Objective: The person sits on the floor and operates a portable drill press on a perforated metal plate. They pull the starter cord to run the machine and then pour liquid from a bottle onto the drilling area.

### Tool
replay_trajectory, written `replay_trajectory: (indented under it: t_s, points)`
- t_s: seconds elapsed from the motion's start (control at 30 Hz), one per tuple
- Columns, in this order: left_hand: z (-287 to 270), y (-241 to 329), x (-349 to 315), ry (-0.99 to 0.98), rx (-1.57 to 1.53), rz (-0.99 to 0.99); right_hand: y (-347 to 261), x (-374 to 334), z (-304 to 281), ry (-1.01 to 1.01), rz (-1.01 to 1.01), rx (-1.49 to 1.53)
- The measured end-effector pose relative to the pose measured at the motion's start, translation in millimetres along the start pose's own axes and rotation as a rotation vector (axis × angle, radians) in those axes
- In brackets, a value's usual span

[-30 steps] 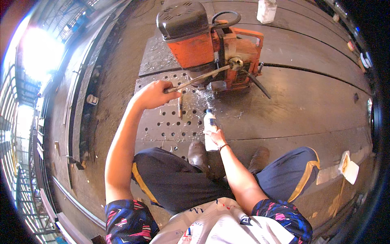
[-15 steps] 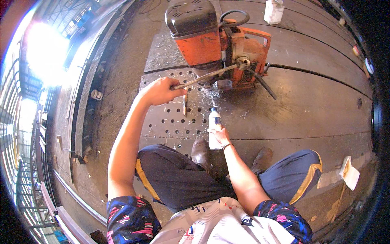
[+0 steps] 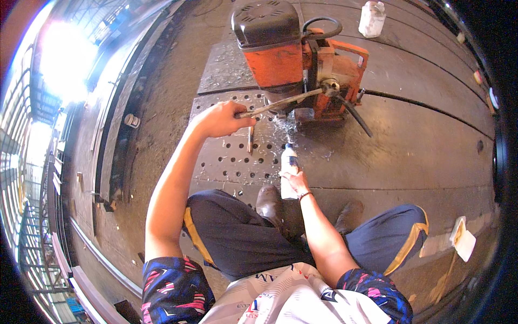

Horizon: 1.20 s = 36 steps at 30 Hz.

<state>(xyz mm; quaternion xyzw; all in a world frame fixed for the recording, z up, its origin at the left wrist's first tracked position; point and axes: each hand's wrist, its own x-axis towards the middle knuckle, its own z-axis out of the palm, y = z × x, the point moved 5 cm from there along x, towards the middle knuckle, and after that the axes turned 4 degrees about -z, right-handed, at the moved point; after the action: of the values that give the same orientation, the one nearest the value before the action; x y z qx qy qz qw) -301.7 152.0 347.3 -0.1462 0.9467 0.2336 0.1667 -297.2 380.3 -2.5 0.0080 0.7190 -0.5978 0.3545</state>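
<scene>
An orange magnetic drill (image 3: 278,67) with a black motor cover stands upright on the steel plate (image 3: 399,156). My left hand (image 3: 220,119) is closed round the outer end of its long feed lever (image 3: 286,101), left of the machine. My right hand (image 3: 294,182) grips a white squeeze bottle (image 3: 290,159) with a dark cap, its tip pointing at the drill's base. Silvery metal shavings (image 3: 285,125) lie around the cutter, whose tip I cannot make out. Below my left hand lies a slim brownish stick (image 3: 250,140), perhaps a brush.
Rows of drilled holes (image 3: 237,160) mark the plate in front of the drill. A second lever arm (image 3: 356,116) sticks out to the right. A white jug (image 3: 372,19) stands far right, and an open pale container (image 3: 463,238) lies near right. My boots (image 3: 270,204) rest close by.
The whole view has shifted slightly, so the drill appears a little farther right and lower. Both hands keep their grips, with lever and bottle in nearly the same places beside the drill.
</scene>
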Motion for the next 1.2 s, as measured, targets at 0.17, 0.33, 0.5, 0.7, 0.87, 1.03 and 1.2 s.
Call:
replay_trajectory:
  t_s: [0.17, 0.33, 0.5, 0.7, 0.87, 1.03, 1.2]
  points:
    - [2, -9, -1, 0.003, -0.003, 0.0, -16, -16, 3, -0.008, 0.018, 0.032]
    - [0, 0, -1, 0.003, 0.015, 0.003, -8, -9, 1, -0.005, 0.007, 0.086]
    - [2, -6, 0, 0.01, 0.011, 0.022, 5, 0, 3, 0.003, 0.014, -0.052]
    - [-1, 11, 8, 0.018, 0.023, 0.048, 47, 38, -9, 0.038, 0.011, -0.001]
    - [2, -7, -3, 0.004, -0.001, 0.003, 13, 2, 10, -0.038, 0.012, 0.149]
    - [0, -2, -4, 0.034, 0.033, 0.028, 3, -1, 6, -0.028, 0.019, 0.106]
    - [2, -3, 0, 0.03, 0.053, 0.043, 6, 6, -1, 0.011, -0.024, -0.037]
